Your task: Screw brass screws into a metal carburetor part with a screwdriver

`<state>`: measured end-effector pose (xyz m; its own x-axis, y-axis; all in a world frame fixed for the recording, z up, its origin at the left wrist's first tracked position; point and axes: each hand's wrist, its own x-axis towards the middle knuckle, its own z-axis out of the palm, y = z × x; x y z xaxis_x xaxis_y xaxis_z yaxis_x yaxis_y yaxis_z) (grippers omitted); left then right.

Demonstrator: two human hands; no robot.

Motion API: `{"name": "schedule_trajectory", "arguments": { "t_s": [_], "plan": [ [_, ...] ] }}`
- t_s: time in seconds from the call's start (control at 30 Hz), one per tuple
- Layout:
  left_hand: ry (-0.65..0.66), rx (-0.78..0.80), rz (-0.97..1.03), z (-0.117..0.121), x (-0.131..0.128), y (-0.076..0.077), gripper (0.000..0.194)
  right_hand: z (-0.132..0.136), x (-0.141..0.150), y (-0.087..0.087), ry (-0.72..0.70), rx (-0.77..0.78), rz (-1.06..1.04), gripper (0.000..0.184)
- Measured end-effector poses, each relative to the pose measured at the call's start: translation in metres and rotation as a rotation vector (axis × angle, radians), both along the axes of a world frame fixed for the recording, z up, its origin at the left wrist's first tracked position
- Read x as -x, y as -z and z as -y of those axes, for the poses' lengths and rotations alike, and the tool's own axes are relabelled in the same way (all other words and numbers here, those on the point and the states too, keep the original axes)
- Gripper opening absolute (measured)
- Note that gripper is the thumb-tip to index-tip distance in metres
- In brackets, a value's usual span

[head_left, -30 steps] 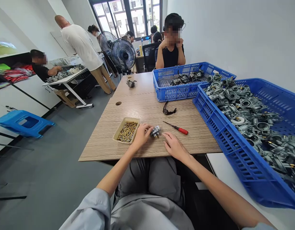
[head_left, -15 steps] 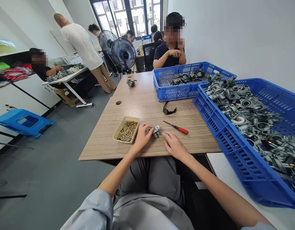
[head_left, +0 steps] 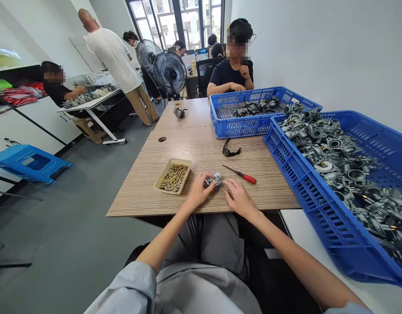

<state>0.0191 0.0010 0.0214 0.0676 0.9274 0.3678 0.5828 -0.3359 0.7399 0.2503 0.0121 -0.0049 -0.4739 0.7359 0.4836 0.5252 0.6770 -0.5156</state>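
On the wood-grain laminate table (head_left: pixel 135 200), the shallow beige tray (head_left: pixel 179 161) of brass screws (head_left: pixel 174 178) sits just left of your left hand (head_left: pixel 197 192). That hand's fingers curl closed onto the small silver die-cast carburettor part (head_left: pixel 213 179), which rests on the tabletop between your hands. Your right hand (head_left: pixel 239 199) lies open, its fingertips just beside the part and near the red-handled screwdriver (head_left: pixel 243 176). Farther right, the blue plastic crate (head_left: pixel 305 192) is heaped with silver carburettor bodies (head_left: pixel 335 148). You appear to be positioning this part by hand; the next move seems to call for a firm hold and a screw from the tray.
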Motion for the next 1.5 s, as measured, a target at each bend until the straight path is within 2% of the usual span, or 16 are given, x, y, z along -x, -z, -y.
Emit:
{"name": "schedule_trajectory", "arguments": {
  "t_s": [0.17,0.27,0.33,0.43,0.57,0.63,0.73,0.87,1.0,1.23,1.5],
  "plan": [
    [-0.114,-0.069,-0.127,0.006,-0.003,0.009,0.026,-0.021,-0.031,-0.007,0.279,-0.127,0.041,0.044],
    [-0.178,-0.104,-0.058,0.004,0.001,0.015,0.046,-0.037,-0.053,-0.002,0.462,-0.115,0.111,0.048],
    [-0.227,-0.106,-0.006,0.001,0.003,0.02,0.06,-0.045,-0.062,0.003,0.505,-0.074,0.141,0.039],
    [-0.269,-0.061,0.036,0.0,0.005,0.026,0.071,-0.053,-0.067,0.01,0.456,-0.008,0.12,0.026],
    [-0.241,-0.035,0.048,-0.001,0.004,0.029,0.065,-0.059,-0.069,0.004,0.339,0.189,-0.099,0.033],
    [-0.24,-0.032,0.058,-0.002,0.003,0.029,0.058,-0.06,-0.072,-0.01,0.26,0.302,-0.219,0.042],
    [-0.246,-0.033,0.067,-0.002,0.003,0.029,0.052,-0.056,-0.077,-0.043,0.144,0.407,-0.328,0.05],
    [-0.246,-0.034,0.057,-0.001,0.003,0.027,0.049,-0.037,-0.075,-0.089,0.038,0.437,-0.298,0.045],
    [-0.23,-0.037,0.059,0.0,0.003,0.026,0.047,-0.015,-0.062,-0.112,0.011,0.464,-0.218,0.046],
    [-0.212,-0.038,0.052,0.001,0.003,0.023,0.046,-0.004,-0.051,-0.124,0.032,0.462,-0.115,0.042],
    [-0.215,-0.04,0.054,0.0,0.004,0.025,0.044,-0.004,-0.05,-0.124,0.018,0.474,-0.087,0.042]
  ]
}}
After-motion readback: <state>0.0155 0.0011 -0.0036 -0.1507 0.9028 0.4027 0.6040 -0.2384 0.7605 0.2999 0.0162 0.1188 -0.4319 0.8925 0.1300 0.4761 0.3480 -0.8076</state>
